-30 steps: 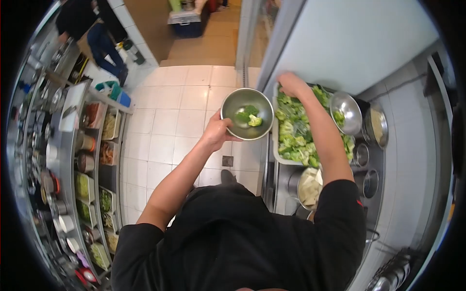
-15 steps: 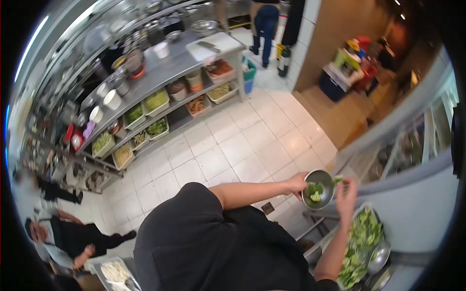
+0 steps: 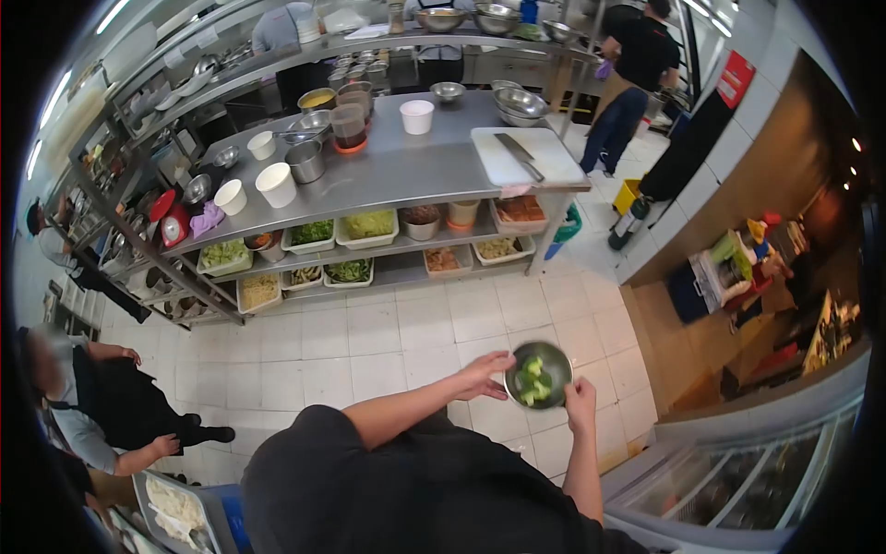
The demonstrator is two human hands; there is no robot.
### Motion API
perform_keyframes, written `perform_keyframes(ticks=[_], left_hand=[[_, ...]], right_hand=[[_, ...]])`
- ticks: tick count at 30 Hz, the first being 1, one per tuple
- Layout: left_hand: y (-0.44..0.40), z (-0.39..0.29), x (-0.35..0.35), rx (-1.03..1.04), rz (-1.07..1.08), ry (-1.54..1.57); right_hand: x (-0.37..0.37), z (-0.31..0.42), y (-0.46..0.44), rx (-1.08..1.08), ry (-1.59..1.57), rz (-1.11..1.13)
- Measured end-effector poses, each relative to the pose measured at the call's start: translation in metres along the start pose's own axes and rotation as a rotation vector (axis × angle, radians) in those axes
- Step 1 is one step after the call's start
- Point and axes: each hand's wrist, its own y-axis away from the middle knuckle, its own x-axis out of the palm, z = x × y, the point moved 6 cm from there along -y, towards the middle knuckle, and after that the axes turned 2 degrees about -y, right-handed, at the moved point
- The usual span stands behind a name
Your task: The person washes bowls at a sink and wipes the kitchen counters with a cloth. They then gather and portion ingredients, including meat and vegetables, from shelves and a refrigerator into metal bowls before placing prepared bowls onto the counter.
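A round metal bowl (image 3: 560, 356) hangs over the tiled floor, with several green broccoli florets (image 3: 533, 380) inside. On its left side my left hand (image 3: 486, 376) grips the rim. My right hand (image 3: 580, 404) is closed at the bowl's lower right edge. The bowl is tipped somewhat towards the camera, so its inside shows.
A steel counter (image 3: 388, 171) stands ahead, bearing a white cutting board (image 3: 503, 166) with a knife, cups and bowls; vegetable tubs fill its shelves. A co-worker (image 3: 111, 397) is at the left near a white-filled tray (image 3: 148, 508). A glass-topped cabinet (image 3: 738, 480) is at the lower right.
The view has swung from the broccoli tray towards the counter. My right hand has left the tray, come to the bowl with a green piece, and now holds the bowl's edge.
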Motion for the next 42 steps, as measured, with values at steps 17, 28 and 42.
perform_keyframes(ticks=[17, 28, 42], left_hand=[[0.043, -0.039, -0.427, 0.021, -1.124, 0.182], [0.036, -0.033, -0.418, -0.325, -1.402, 0.384], [0.073, -0.164, -0.446, 0.08, -1.798, 0.456]], right_hand=[[0.485, 0.338, -0.675, 0.145, -0.858, 0.174], [0.719, 0.289, -0.87, 0.296, -0.594, 0.085], [0.737, 0.483, -0.819, -0.299, -0.468, 0.314]])
